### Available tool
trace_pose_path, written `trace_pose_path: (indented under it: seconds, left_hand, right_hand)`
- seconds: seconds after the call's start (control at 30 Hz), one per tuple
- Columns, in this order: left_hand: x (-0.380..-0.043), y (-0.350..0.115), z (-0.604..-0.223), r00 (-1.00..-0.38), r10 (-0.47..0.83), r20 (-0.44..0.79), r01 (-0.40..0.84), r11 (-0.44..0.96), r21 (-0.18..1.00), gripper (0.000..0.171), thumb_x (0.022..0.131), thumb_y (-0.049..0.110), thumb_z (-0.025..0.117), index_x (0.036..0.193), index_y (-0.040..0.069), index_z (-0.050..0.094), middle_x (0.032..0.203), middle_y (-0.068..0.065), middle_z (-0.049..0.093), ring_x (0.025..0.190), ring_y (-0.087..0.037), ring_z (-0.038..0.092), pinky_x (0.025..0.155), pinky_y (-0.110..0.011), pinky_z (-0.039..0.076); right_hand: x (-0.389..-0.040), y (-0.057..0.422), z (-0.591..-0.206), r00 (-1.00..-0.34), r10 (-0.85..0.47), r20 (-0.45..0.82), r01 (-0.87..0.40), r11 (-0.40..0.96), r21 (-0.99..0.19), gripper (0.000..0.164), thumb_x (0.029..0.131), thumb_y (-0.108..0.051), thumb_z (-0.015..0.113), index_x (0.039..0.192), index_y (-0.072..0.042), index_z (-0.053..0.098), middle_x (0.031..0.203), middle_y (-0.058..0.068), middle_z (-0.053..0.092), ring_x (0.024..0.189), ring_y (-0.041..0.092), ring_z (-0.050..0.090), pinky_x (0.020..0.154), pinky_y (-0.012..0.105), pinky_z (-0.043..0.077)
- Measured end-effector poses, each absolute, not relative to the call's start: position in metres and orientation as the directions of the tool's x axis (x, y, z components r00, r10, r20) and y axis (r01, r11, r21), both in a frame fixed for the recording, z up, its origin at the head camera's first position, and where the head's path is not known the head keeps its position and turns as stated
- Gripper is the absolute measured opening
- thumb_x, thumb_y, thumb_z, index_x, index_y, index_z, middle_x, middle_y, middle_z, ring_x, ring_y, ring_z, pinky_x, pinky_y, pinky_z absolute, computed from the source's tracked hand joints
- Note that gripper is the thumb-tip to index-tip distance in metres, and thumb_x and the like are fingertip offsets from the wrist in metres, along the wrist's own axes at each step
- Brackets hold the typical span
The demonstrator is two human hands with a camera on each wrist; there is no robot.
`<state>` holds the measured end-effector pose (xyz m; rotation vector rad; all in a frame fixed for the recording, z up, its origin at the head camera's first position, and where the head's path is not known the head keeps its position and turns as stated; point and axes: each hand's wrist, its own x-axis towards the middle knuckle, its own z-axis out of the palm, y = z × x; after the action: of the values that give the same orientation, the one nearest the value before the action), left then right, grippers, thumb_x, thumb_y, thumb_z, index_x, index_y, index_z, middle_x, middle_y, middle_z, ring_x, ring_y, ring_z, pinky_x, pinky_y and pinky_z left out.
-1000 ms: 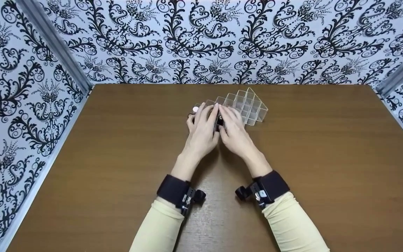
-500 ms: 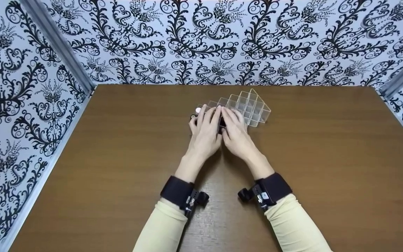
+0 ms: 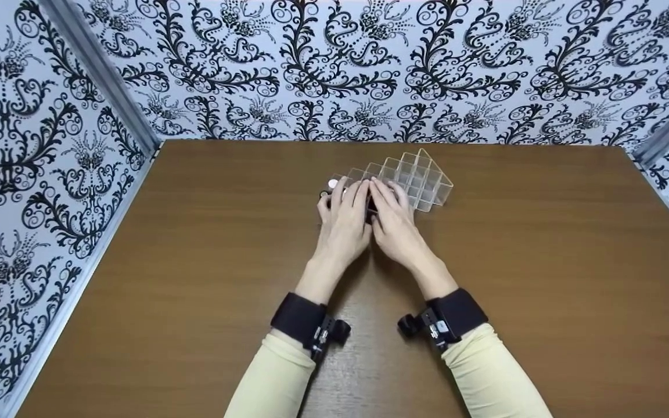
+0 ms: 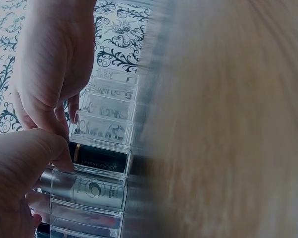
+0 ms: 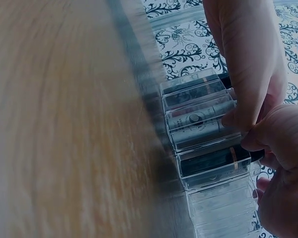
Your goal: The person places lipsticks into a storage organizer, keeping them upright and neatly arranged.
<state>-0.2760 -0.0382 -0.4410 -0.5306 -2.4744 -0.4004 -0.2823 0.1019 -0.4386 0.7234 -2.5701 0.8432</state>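
A clear stepped lipstick organizer (image 3: 434, 187) stands towards the back of the table, partly covered by both hands. My left hand (image 3: 341, 223) curves over its left part, thumb on the near side by a silver tube (image 4: 92, 191) with printed lettering. Beside it, my right hand (image 3: 394, 229) pinches the cap end of a black lipstick tube (image 5: 208, 161) with a gold band, which sits in a compartment. The fingertips of both hands nearly meet above this tube. A white-topped tube (image 3: 333, 183) shows past the left fingers. The far fingertips are partly hidden.
Compartments without tubes fill the organizer's right end. Brown wooden table (image 3: 543, 278) surrounds it. Patterned black-and-white panels (image 3: 358, 69) rise behind and at the sides. Each wrist wears a black strap (image 3: 457, 313) with a small camera.
The hands stay at the organizer and draw slightly closer together over the black lipstick tube, which shows less between them. The whole head view has shifted a little.
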Motion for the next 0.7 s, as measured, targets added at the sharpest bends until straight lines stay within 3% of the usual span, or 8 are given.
trace_pose_path:
  seconds: [0.27, 0.7]
  left_hand:
    - [-0.2773, -0.0369, -0.4416, -0.77, 0.275, 0.576, 0.422, 0.897, 0.135, 0.057, 0.083, 0.015, 0.07, 0.137, 0.0, 0.055, 0.138, -0.013, 0.058, 0.137, -0.034, 0.043, 0.101, -0.056, 0.039]
    - [-0.2771, -0.0366, -0.4442, -0.753, 0.284, 0.594, 0.411, 0.907, 0.087, 0.055, 0.087, 0.022, 0.072, 0.135, 0.002, 0.055, 0.133, -0.014, 0.058, 0.134, -0.035, 0.045, 0.098, -0.054, 0.04]
  right_hand:
    - [-0.2815, 0.1013, -0.4397, -0.828, -0.357, 0.431, -0.54, 0.714, -0.446, 0.06, 0.088, 0.008, 0.051, 0.147, 0.01, 0.043, 0.157, 0.022, 0.039, 0.143, 0.048, 0.026, 0.117, 0.066, 0.019]
    - [-0.2827, 0.1043, -0.4383, -0.785, -0.392, 0.479, -0.594, 0.696, -0.404, 0.053, 0.09, 0.006, 0.057, 0.141, 0.015, 0.048, 0.149, 0.025, 0.047, 0.135, 0.051, 0.035, 0.117, 0.059, 0.024]
